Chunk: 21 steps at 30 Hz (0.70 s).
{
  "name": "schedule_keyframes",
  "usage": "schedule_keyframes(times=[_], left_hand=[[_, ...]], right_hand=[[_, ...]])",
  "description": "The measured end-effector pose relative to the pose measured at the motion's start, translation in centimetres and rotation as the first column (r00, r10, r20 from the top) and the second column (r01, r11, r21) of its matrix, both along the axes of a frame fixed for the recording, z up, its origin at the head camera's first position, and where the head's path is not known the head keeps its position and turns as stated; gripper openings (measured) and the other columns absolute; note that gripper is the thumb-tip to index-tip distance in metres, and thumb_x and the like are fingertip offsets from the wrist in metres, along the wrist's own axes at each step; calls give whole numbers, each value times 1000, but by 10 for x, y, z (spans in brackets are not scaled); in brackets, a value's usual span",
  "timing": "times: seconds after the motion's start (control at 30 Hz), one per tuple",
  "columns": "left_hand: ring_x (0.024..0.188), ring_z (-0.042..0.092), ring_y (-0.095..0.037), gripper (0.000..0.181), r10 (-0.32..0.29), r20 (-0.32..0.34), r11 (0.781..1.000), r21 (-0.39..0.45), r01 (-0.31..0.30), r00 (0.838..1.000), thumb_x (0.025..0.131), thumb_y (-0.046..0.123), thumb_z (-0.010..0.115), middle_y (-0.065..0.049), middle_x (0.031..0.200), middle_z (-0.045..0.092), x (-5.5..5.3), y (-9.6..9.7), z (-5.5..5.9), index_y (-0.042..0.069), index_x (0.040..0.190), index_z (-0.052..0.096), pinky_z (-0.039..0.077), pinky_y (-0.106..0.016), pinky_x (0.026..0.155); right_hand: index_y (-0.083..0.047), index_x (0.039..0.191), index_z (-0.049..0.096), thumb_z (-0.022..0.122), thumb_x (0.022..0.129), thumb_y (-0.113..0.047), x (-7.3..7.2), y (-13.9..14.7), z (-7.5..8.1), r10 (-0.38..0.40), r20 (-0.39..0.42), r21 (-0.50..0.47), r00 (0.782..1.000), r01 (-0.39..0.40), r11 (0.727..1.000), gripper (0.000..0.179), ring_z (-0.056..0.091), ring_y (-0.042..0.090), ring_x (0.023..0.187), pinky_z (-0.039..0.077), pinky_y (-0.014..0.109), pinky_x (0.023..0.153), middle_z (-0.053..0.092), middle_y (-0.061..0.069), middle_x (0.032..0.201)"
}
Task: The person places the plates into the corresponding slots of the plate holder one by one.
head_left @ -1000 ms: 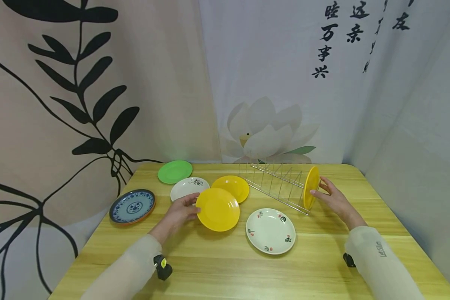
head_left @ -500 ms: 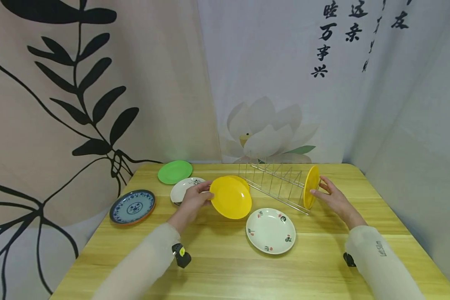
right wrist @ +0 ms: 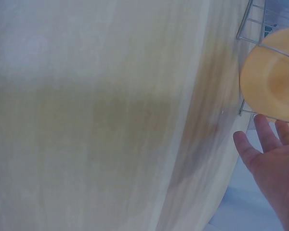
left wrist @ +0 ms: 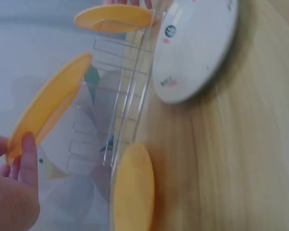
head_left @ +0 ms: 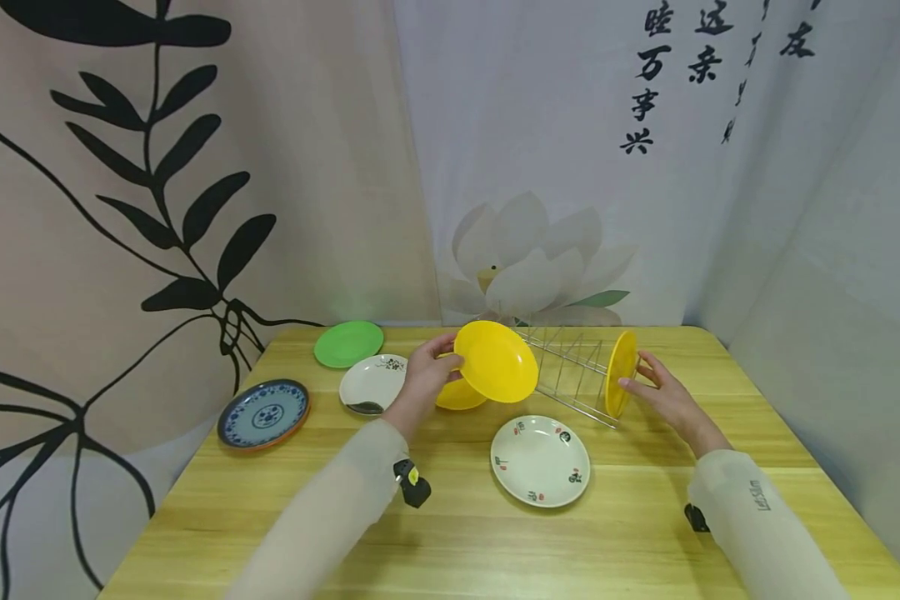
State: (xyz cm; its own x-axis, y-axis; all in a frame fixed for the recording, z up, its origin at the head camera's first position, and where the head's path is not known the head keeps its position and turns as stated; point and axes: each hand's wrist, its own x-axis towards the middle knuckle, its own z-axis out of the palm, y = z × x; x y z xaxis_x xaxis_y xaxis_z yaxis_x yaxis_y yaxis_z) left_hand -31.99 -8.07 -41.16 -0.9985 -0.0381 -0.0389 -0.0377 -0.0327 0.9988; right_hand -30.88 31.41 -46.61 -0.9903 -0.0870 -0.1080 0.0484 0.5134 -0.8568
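My left hand [head_left: 424, 377] pinches a yellow plate [head_left: 497, 362] by its left edge, raised and tilted in front of the wire dish rack [head_left: 570, 367]. In the left wrist view, the held plate [left wrist: 50, 106] is apart from the rack. Another yellow plate [head_left: 621, 373] stands upright in the rack's right end. My right hand [head_left: 671, 404] is at that end, its fingers extended against the end wire beside the upright plate. In the right wrist view, the fingers [right wrist: 267, 134] look straight. A third yellow plate [head_left: 461, 396] lies on the table, partly hidden behind the held one.
A white plate with small prints [head_left: 540, 461] lies in front of the rack. To the left are a white plate with a dark pattern [head_left: 371, 383], a green plate [head_left: 348, 344] and a blue patterned plate [head_left: 264, 414]. Curtains rise behind the wooden table [head_left: 495, 550].
My left hand has carried the yellow plate to the right and farther back, up to the rack's left part. The plate on the table beneath is now partly uncovered. My right hand stays put.
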Motion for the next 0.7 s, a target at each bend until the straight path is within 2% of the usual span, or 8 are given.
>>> schedule_keyframes(times=[0.2,0.47,0.7], left_hand=[[97,65,-25,48,17,-43,999,40,-15,999,89,-4,65,-11,118,63,-9,23,6,7,135,61,59,-33,82],[91,63,-21,49,38,-88,994,101,-29,995,87,-9,61,-13,117,62,-20,52,19,2,135,60,59,-29,76],[94,64,-21,49,24,-135,996,85,-12,991,86,-10,60,-12,114,64,-27,78,28,0,134,59,59,-29,74]], right_hand=[[-18,160,-5,58,95,-55,0,0,-1,6,-8,-5,1000,-6,1000,98,13,51,144,17,73,109,10,27,161],[-16,160,-2,59,95,-53,0,1,-1,5,-21,-12,1000,-5,1000,96,14,52,143,18,73,109,13,27,161],[-20,160,-3,59,94,-56,2,-1,1,-3,-4,-3,1000,3,1000,98,14,52,143,17,73,108,12,26,161]])
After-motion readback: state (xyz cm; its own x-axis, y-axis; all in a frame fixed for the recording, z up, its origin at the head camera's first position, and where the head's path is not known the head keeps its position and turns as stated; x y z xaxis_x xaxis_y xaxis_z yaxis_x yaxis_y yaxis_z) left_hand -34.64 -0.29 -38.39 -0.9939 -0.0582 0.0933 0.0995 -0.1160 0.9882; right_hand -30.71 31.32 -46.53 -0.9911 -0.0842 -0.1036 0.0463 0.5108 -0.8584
